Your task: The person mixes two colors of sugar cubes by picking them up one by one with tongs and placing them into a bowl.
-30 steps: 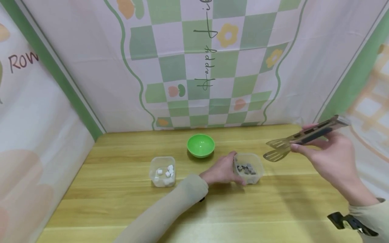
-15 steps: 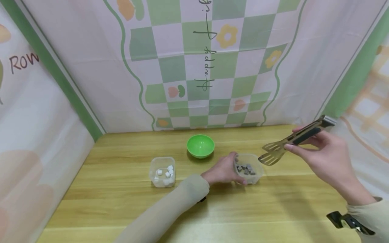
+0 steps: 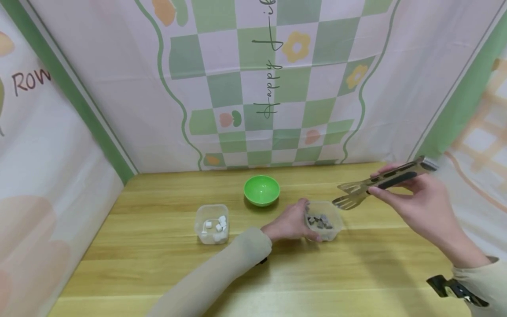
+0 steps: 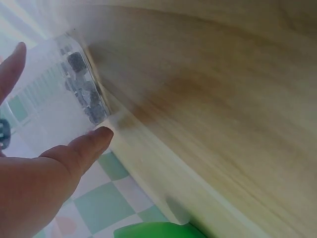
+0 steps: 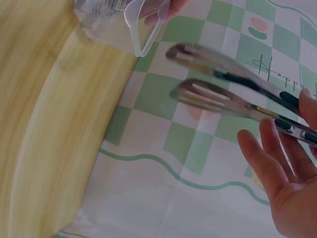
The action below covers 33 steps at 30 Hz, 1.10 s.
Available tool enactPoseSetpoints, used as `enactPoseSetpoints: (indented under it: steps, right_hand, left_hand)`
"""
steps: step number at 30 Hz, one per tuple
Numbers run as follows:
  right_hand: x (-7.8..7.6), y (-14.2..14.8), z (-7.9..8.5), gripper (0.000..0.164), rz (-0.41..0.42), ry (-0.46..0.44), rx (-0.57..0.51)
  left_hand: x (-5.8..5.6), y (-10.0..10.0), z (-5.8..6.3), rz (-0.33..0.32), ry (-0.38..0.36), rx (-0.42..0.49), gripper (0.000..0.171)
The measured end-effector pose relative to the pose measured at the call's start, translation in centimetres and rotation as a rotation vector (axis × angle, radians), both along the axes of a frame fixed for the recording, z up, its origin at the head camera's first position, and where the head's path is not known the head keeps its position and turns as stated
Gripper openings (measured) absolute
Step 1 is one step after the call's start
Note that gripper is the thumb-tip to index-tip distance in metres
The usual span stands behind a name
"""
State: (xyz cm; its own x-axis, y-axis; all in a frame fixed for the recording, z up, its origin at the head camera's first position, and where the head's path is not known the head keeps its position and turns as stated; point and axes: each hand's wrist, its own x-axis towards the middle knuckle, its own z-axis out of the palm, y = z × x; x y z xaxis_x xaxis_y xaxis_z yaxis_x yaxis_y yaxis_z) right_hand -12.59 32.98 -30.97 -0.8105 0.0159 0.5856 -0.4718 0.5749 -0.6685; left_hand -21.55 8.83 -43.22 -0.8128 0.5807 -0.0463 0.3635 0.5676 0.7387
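Note:
My left hand holds a clear plastic container by its left side, fingers at the far side and thumb at the near one. Several dark grey cubes lie in its bottom; the left wrist view shows the cubes through the wall. To the right, my right hand is raised above the table and grips metal tongs with dark grip strips. Their slotted tips stand apart beside the container's upper right rim. In the right wrist view the tongs have nothing between their tips.
A green bowl stands behind the left hand. At left is another clear container with several white cubes. A patterned cloth hangs behind the wooden table.
The right hand has brought the tongs leftward, their tips now nearer the container's rim and slightly higher than half a second ago. The left hand and container have hardly moved.

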Motion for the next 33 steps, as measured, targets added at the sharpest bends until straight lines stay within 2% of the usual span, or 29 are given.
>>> enactPoseSetpoints:
  steps: [4, 12, 16, 19, 23, 26, 33]
  right_hand:
    - [0.0, -0.3, -0.1, 0.044, -0.021, -0.032, -0.041]
    - [0.0, -0.8, -0.1, 0.038, 0.0, -0.101, -0.083]
    - [0.0, -1.0, -0.3, 0.034, -0.045, -0.165, -0.064]
    - [-0.1, -1.1, -0.7, 0.032, -0.085, -0.178, -0.033]
    - [-0.5, -1.4, -1.1, 0.031, -0.041, -0.136, -0.029]
    - [-0.8, -1.5, -1.3, 0.029, 0.003, -0.14, -0.027]
    - [-1.1, -1.5, -1.6, 0.029, 0.02, -0.152, -0.02]
  left_hand:
    - [0.0, 0.0, 0.0, 0.0, 0.011, -0.017, 0.113]
    - [0.0, 0.0, -0.1, 0.015, -0.023, -0.004, 0.102]
    - [0.1, 0.0, -0.1, 0.018, -0.025, -0.006, 0.105]
    - [0.1, 0.0, -0.1, 0.022, -0.026, -0.01, 0.108]
    - [0.1, 0.0, -0.1, 0.025, -0.033, -0.013, 0.109]
    - [0.1, -0.1, -0.1, 0.027, -0.035, -0.016, 0.11]
    - [-0.1, -0.2, -0.1, 0.02, -0.035, -0.008, 0.115]
